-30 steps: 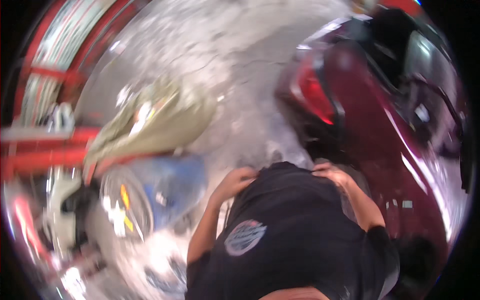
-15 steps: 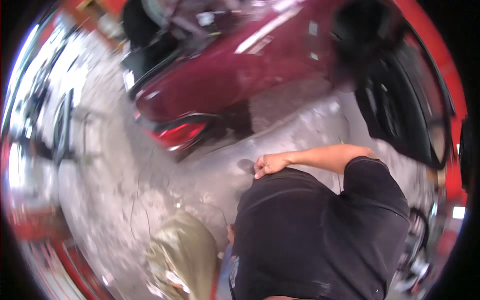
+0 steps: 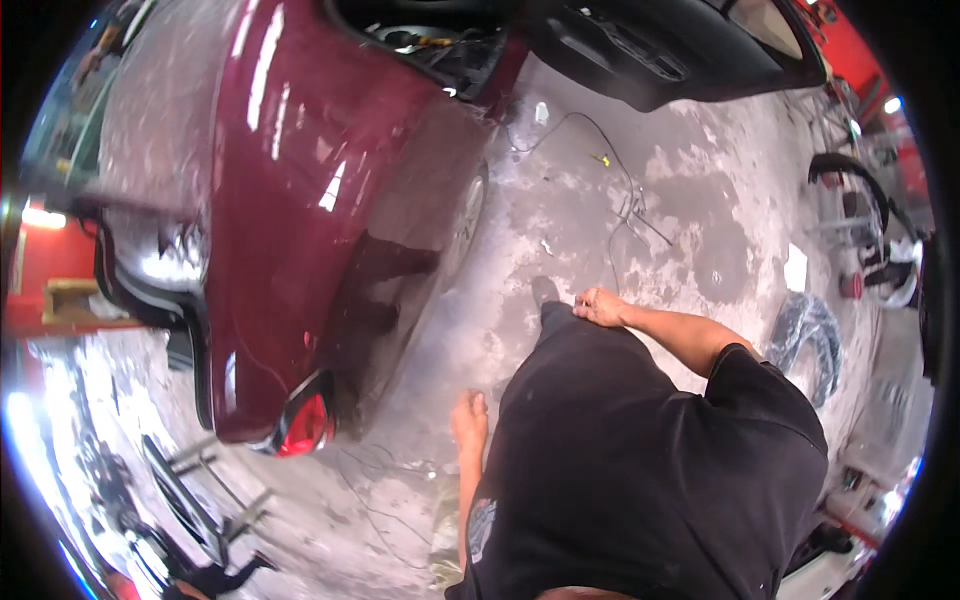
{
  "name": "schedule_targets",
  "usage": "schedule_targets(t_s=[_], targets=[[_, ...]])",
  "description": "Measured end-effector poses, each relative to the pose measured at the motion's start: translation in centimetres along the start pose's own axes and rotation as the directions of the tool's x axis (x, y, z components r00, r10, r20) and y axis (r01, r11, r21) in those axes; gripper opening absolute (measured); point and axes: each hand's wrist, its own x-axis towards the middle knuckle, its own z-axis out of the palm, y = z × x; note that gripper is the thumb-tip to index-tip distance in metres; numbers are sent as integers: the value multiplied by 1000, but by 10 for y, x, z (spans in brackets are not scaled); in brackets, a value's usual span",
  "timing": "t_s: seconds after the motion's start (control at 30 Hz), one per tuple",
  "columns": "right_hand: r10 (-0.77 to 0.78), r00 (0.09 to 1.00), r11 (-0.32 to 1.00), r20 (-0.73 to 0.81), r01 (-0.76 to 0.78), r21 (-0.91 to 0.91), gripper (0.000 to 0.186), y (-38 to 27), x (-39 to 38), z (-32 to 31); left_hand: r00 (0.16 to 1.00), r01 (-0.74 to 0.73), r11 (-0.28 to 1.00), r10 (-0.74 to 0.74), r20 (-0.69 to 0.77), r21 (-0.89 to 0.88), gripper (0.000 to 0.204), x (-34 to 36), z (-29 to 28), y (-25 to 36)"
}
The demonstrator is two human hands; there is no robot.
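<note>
My left hand (image 3: 469, 420) hangs low beside my body, its fingers loosely bent with a small gap at the tips. Nothing shows in it. In front of my dark trousers, my right hand (image 3: 600, 307) is closed, thumb against curled fingers. Whether a small thing lies inside cannot be seen. Neither hand touches the dark red car (image 3: 300, 220) on my left. Its red tail light (image 3: 306, 425) is the part nearest my left hand. Farther ahead, a black-lined car door (image 3: 650, 50) stands swung out.
A thin dark cable (image 3: 630, 190) trails over the worn concrete floor (image 3: 700, 210). On the right lie a plastic-wrapped ring-shaped bundle (image 3: 808, 345) and a white sheet (image 3: 796, 268). A black curved trim piece (image 3: 855, 180) is beyond them. A metal stand (image 3: 215, 500) is at the lower left.
My view has swung to the right, so the car now runs along my left side. My left arm has come into view. The olive-coloured cover at lower left has mostly left the picture.
</note>
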Motion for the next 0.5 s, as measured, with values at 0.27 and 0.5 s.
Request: schedule_targets(t_s=[0.27, 0.5], targets=[[202, 976, 976, -74, -195, 98, 30, 111, 70, -105, 975, -199, 971, 182, 128, 133, 35, 122, 34, 111], [99, 994, 992, -39, -96, 85, 31, 95, 165, -165, 955, -210, 971, 179, 236, 115, 31, 201, 77, 227]])
